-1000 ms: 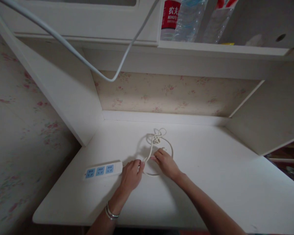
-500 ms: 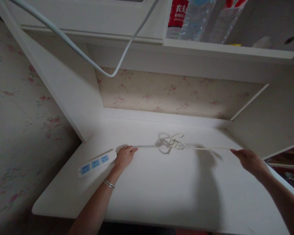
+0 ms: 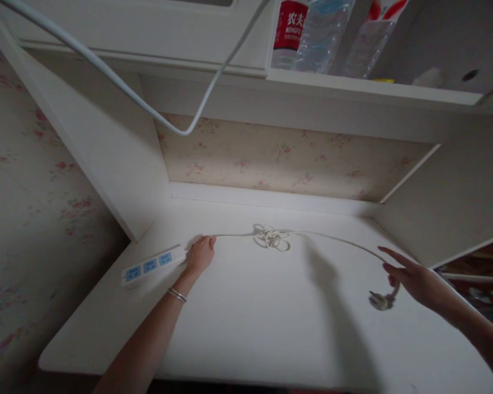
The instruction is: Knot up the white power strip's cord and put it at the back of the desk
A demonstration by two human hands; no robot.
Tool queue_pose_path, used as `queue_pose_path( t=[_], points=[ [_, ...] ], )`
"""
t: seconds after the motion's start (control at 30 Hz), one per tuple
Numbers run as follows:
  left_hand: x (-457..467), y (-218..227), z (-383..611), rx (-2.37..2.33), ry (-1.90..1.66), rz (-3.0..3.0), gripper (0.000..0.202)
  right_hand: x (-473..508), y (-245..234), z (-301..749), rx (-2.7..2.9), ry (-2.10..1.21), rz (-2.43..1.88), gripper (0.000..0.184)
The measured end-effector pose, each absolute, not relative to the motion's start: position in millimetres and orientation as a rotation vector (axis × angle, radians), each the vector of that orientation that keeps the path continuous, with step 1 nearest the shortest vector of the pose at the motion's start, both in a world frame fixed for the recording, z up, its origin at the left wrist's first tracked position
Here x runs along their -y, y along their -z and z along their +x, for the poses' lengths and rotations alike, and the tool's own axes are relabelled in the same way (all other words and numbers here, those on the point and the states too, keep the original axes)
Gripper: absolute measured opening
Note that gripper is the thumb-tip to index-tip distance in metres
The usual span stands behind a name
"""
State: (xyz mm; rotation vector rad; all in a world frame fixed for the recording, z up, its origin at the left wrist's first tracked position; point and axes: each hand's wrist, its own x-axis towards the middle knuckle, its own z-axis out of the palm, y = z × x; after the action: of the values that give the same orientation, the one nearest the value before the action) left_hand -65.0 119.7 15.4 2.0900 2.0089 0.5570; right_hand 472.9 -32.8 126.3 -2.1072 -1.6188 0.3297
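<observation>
Head view: nearest, a silver bracelet [image 3: 177, 295] circles the left wrist above the white tabletop [image 3: 250, 328]. Over to the right, a plug [image 3: 380, 300], somewhat blurred, shows just below the right hand [image 3: 414, 279]. That hand has its index finger and thumb spread apart, with the cord [image 3: 236, 236] running in between them; whether the remaining fingers grip it, I cannot tell. The left hand [image 3: 201, 253] is closed on the cord just beside the power strip [image 3: 153, 266], which lies slanted on the tabletop at the left, its three blue sockets facing up. Between the hands, well apart from both, the cord bunches into a loose tangle [image 3: 271, 236]. Behind the tabletop is floral wallpaper [image 3: 263, 158]. Higher up, a thick white cable [image 3: 184, 132] sags to a bend, and plastic bottles [image 3: 322, 38] stand on a shelf [image 3: 373, 90].
</observation>
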Motion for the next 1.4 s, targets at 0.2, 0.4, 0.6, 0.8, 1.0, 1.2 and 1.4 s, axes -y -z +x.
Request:
queue_pose_path(
  t=[0.2, 0.4, 0.6, 0.8, 1.0, 1.2, 1.4],
  points=[
    [-114.1, -15.9, -58.7, -1.965, -0.612, 2.023, 0.036, 40.7, -159.3, 364.2, 1.945, -1.006, -1.911, 0.043],
    [-105.8, -14.5, -55.7, -1.846, -0.688, 1.988, 0.033, 43.3, -146.5, 299.8, 2.5, -0.399, -1.953, 0.012],
    [-100.4, -15.9, -55.0, -1.765, -0.758, 1.886, 0.032, 38.3, -148.1, 261.6, 2.484, 0.015, -1.905, 0.043],
    [-92.8, -16.4, -40.0, -1.64, -0.864, 1.732, 0.036, 17.3, -129.2, 197.6, 2.003, -0.701, -1.751, 0.045],
    [-75.0, -18.9, -23.8, -1.534, -0.936, 1.581, 0.046, -5.4, -83.8, 127.5, 1.747, -1.064, -1.427, 0.043],
    [-51.0, -28.0, -20.6, -1.359, -0.943, 1.351, 0.064, -19.7, -72.3, 95.6, 1.804, -0.968, -1.323, 0.03],
    [-39.2, -25.8, -15.2, -1.257, -1.128, 1.306, 0.052, -20.1, -62.4, 94.9, 1.847, -0.88, -1.402, 0.024]
  ],
)
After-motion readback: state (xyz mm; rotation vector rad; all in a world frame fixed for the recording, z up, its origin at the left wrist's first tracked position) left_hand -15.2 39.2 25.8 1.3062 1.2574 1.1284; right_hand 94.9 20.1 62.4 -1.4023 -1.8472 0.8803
